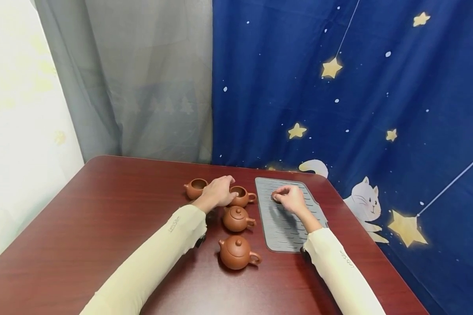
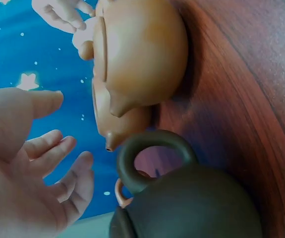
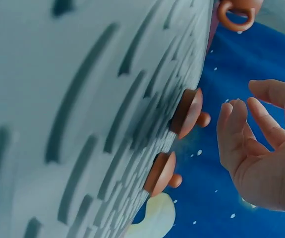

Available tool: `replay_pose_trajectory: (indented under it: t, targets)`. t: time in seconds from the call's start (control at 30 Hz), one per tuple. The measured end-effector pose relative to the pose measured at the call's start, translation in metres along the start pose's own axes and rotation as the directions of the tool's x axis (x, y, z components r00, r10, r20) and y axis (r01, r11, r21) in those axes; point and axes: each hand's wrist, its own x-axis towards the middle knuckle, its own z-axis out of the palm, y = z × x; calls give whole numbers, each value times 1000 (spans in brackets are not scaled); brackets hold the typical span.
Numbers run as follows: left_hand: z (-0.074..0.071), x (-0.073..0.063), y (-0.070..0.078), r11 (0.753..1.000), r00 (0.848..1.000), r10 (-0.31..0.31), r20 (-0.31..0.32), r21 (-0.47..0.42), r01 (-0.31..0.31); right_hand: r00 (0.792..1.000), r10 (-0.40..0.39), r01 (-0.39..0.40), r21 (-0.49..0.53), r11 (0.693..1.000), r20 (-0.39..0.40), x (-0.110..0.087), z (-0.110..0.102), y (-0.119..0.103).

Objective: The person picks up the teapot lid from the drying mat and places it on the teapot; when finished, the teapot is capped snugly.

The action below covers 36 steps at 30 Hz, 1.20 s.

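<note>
My left hand [image 1: 219, 191] is held over the far teapots, and in the left wrist view its relaxed fingers hold nothing. Beside it are two lidless brown teapots, one on the left [image 1: 196, 189] and one on the right [image 1: 240, 197]. A lidded brown teapot [image 1: 236, 219] stands just nearer. In the left wrist view a dark teapot [image 2: 197, 203] fills the foreground; the left forearm mostly hides it from the head. My right hand [image 1: 291, 198] hovers by the grey mat, fingers loosely bent. Two brown lids, one nearer [image 3: 188, 114] and one farther [image 3: 161, 174], lie there, apart from its fingertips.
Another lidded brown teapot [image 1: 235, 253] stands closest to me, its handle pointing right. The ridged grey mat [image 1: 277, 243] lies on the right part of the dark red table [image 1: 102, 218]. Behind the table hang a grey curtain and a blue star-patterned curtain [image 1: 276, 87].
</note>
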Motion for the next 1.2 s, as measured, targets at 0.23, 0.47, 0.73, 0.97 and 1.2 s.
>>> replay_pose_trajectory:
  t: [0.23,0.47,0.73,0.97,1.2]
  targets:
    - [2,9,-7,1000,1000,19,20,7,-19,1000,4,-4,-6,1000,19,7,-4,-12]
    - [8,13,-7,1000,998,-7,61,16,6,995,91,-89,-40,995,36,23,1,4]
    - [12,13,-9,998,997,-64,53,26,63,993,109,-106,-55,993,52,29,7,25]
    - [16,17,-11,996,992,-91,88,23,90,994,109,-107,-72,992,31,31,7,30]
    - [22,21,-11,994,989,-104,109,-6,105,989,144,-141,-80,987,26,31,7,32]
